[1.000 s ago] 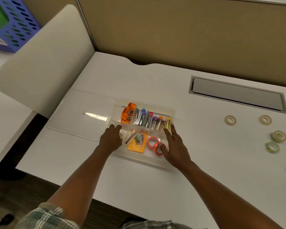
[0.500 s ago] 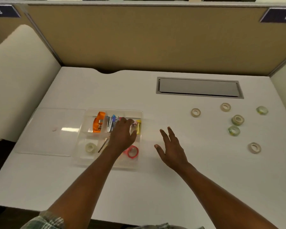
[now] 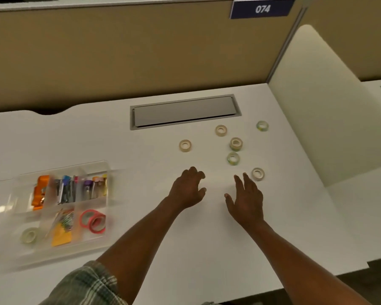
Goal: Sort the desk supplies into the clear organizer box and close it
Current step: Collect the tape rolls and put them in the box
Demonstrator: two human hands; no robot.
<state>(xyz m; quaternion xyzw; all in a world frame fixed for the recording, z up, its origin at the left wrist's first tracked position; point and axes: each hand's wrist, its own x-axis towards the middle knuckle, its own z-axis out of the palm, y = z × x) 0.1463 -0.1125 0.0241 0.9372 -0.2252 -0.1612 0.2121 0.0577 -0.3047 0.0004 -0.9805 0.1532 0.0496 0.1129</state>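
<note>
The clear organizer box lies open at the left of the white desk, blurred. It holds an orange stapler, coloured clips, two pink tape rolls, a pale tape roll and a yellow pack. Several small tape rolls lie loose at the right: beige ones and green-patterned ones. My left hand hovers mid-desk with curled fingers, holding nothing. My right hand is open beside it, fingertips close to the nearest beige roll.
A grey cable hatch is set into the desk behind the rolls. Tan partition walls stand at the back, and a cream divider panel rises at the right edge. The desk's front edge runs below my forearms.
Both hands left the organizer box and moved right toward the loose tape rolls. My view swung right, so the box now sits at the far left.
</note>
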